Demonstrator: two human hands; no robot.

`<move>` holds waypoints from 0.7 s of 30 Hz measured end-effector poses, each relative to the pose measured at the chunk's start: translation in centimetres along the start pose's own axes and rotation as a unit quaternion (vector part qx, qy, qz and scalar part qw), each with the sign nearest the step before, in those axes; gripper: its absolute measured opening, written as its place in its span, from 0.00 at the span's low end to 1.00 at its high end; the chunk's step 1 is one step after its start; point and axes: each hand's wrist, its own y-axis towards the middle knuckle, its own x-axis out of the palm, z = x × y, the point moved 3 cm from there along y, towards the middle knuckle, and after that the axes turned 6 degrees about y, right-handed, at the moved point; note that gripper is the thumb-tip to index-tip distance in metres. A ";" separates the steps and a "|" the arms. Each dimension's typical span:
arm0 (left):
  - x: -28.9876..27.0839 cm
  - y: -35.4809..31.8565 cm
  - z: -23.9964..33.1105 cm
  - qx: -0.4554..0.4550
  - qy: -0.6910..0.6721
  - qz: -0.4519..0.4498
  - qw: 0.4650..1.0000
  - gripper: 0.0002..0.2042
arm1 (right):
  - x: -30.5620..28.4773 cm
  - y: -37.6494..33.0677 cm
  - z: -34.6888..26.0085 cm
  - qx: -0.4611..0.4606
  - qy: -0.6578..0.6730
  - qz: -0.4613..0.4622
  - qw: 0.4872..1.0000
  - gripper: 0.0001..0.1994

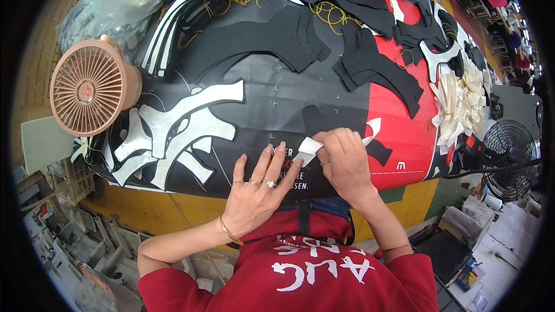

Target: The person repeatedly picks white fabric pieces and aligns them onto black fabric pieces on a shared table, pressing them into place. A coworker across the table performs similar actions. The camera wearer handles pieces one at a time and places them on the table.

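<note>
White strip (pixel 308 149) between right-hand fingers (pixel 324 144)

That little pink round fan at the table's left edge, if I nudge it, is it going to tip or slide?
The pink fan looks like light plastic, so a nudge would probably slide it easily. It faces up and seems to lean against the pile of black-and-white cut pieces, so it may rock. Its round body could roll toward the table edge.

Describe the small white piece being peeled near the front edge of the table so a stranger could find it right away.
Start at the black and red poster-covered table and go to its near edge, where two hands meet. The small white folded strip is pinched by the right hand, with the left hand flat beside it. Unlike the big silvery branching cut-outs to the left, it is tiny and held.
</note>
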 end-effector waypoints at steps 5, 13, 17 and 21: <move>-0.3 0.4 -0.1 0.021 -0.012 0.009 1.000 0.22 | -0.7 0.5 -0.1 0.066 -0.018 0.025 0.997 0.09; -0.6 0.8 -0.6 0.018 -0.072 -0.007 0.997 0.23 | -1.9 1.9 1.3 0.194 0.100 0.003 0.976 0.11; -1.0 1.1 -0.6 0.020 -0.069 -0.002 0.997 0.23 | -1.8 1.8 1.2 0.211 0.101 0.014 0.972 0.12; -1.6 2.4 -1.5 0.013 -0.182 -0.014 0.983 0.21 | -1.7 1.9 1.2 0.209 0.087 0.018 0.974 0.14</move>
